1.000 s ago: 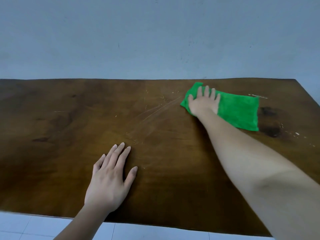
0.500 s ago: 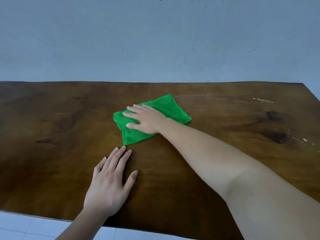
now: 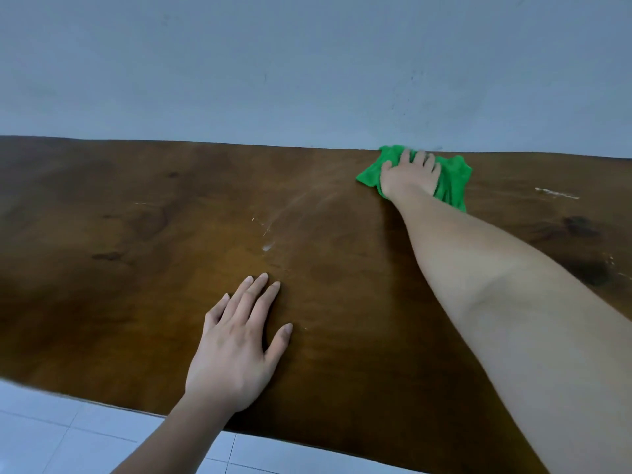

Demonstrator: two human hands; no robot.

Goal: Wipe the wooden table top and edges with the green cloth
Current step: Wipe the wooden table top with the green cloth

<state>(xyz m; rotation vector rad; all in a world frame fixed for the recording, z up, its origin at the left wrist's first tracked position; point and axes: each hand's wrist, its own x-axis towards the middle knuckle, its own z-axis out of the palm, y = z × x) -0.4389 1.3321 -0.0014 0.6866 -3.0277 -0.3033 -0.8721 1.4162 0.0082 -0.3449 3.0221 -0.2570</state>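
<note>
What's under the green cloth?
The wooden table, at its far edge by the wall. The right hand presses the green cloth down, so any dirt beneath is hidden.

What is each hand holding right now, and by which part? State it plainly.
The right hand presses the green cloth flat on the wooden table at its far edge, palm over the cloth's middle. The left hand holds nothing; it rests flat on the table.

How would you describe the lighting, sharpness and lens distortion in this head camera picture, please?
Head view: soft, even light, with only faint shadows under the left hand and right forearm; the wide-angle lens bows the wooden table's far edge; the right hand on the green cloth is slightly soft, and a pale sheen streaks the middle.
</note>
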